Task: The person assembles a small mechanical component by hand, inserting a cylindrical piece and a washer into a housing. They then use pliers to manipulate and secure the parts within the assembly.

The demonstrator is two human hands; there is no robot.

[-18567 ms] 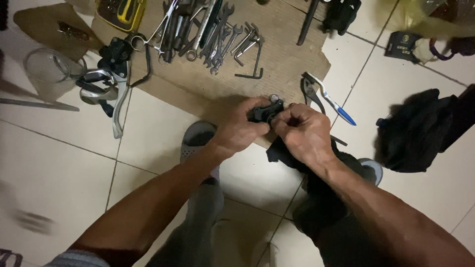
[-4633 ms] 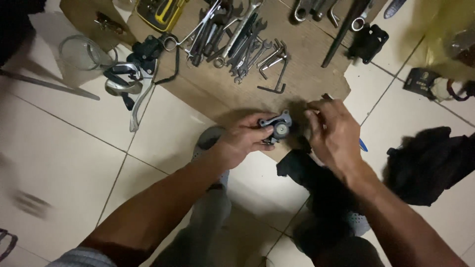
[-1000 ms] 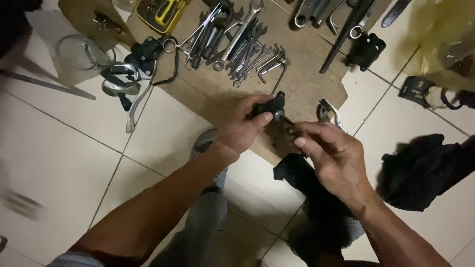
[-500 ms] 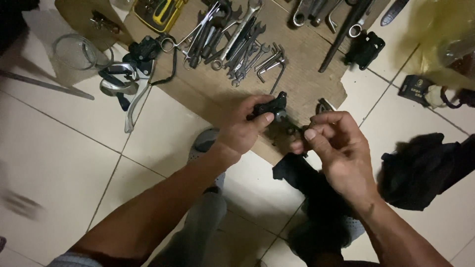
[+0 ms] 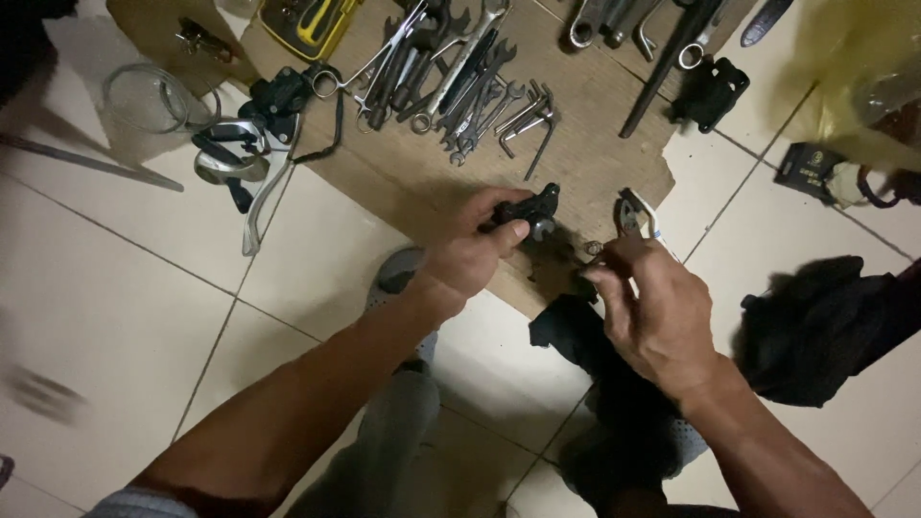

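Observation:
My left hand (image 5: 470, 251) grips a small black bicycle part (image 5: 531, 209) over the edge of a brown cardboard sheet (image 5: 595, 125). My right hand (image 5: 657, 307) sits just to its right, thumb and fingers pinched on a tiny metal piece (image 5: 593, 249) beside the part. Pliers (image 5: 635, 215) with a blue handle lie on the cardboard right behind my right hand. A dark rag (image 5: 576, 331) lies under my right hand.
Several wrenches and hex keys (image 5: 460, 67) are spread on the cardboard. Brake levers (image 5: 251, 153), a clear round lid (image 5: 144, 96) and a yellow tool case (image 5: 312, 21) lie at the left. A black bracket (image 5: 708, 91), a yellow bag (image 5: 854, 86) and a black cloth (image 5: 825, 326) are at the right.
My right hand has shifted slightly down and right, away from the black part, still pinching the small piece. My left hand keeps its grip in the same spot.

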